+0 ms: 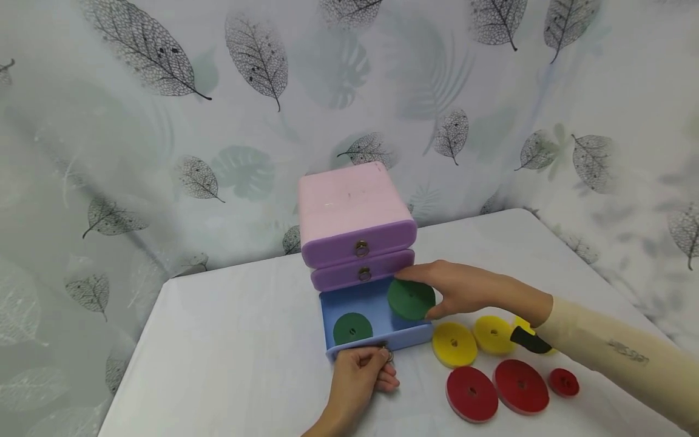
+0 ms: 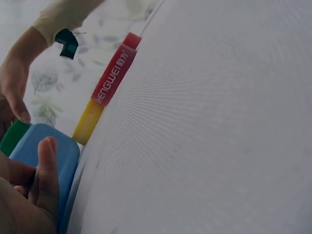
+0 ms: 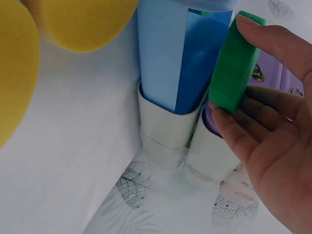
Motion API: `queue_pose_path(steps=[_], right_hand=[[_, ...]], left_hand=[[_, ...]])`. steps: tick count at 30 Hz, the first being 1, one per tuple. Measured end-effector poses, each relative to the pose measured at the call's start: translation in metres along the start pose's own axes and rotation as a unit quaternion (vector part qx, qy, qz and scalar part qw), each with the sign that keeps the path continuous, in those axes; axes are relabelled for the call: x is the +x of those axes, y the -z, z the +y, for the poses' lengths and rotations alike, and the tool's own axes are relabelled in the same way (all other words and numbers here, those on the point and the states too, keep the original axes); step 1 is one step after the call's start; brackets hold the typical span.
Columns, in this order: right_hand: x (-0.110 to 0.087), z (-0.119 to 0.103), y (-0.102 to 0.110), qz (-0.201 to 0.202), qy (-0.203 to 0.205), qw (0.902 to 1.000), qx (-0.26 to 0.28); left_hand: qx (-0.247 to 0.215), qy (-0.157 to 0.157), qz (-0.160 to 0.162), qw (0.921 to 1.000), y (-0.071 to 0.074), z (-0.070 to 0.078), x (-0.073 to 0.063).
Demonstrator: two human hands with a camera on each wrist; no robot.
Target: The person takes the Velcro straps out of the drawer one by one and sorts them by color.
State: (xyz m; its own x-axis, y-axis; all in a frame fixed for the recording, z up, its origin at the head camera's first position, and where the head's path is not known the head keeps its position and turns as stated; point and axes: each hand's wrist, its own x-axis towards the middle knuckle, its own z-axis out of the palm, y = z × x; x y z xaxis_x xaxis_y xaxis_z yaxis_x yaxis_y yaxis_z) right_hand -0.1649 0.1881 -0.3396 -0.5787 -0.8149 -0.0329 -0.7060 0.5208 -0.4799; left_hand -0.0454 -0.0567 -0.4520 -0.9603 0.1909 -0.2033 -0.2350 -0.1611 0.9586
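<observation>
My right hand [image 1: 464,286] grips a green roll of tape [image 1: 411,299] by its edges, thumb on one side and fingers on the other, tilted over the open blue drawer [image 1: 377,342]. The same green roll [image 3: 237,63] stands on edge in the right wrist view. Inside the drawer's left part lies a second green roll [image 1: 352,328]. My left hand [image 1: 357,379] is at the drawer's front panel, thumb and forefinger pinching its metal ring pull [image 1: 389,355]. In the left wrist view, the left thumb [image 2: 47,158] lies in front of the blue panel.
The drawer unit [image 1: 349,200] has a pink top and two shut purple drawers [image 1: 333,250] above the blue one. Several yellow rolls [image 1: 454,345] and three red rolls [image 1: 521,386] lie on the white table to the right. A leaf-patterned cloth [image 1: 262,54] hangs behind.
</observation>
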Motion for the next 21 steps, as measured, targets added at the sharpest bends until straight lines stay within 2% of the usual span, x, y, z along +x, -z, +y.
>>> queue_pose_path(steps=[11,21], right_hand=[[-0.028,-0.008,0.012,0.007,-0.022,0.9996,-0.017],[-0.049,-0.021,0.016,0.003,-0.022,0.9998,0.0]], left_hand=[[0.003,0.001,0.002,1.0,-0.001,0.002,0.001],[-0.001,-0.011,-0.001,0.9999,-0.001,0.001,0.002]])
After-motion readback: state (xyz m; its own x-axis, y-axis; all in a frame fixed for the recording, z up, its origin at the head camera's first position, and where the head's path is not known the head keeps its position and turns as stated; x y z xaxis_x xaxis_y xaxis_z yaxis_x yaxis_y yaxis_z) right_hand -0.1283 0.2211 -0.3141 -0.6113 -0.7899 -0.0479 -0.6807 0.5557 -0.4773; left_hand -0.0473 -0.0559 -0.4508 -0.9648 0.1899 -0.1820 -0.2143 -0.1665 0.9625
